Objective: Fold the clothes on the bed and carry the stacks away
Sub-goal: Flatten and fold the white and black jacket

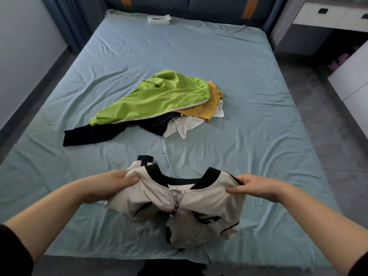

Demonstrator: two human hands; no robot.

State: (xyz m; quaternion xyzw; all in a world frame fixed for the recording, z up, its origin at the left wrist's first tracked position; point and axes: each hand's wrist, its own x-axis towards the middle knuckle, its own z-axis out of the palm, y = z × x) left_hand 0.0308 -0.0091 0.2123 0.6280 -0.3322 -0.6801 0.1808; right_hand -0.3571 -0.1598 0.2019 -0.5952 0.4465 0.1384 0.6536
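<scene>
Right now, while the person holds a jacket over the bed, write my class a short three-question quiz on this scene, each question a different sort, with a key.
1. True or false: the cream jacket lies untouched on the bed.
2. What colour is the top garment of the pile? A red, B green, C purple.
3. Fill in: the white box lies near the bed's ____.
Key: 1 false, the left hand and the right hand grip it near the shoulders. 2 B. 3 headboard.
</scene>
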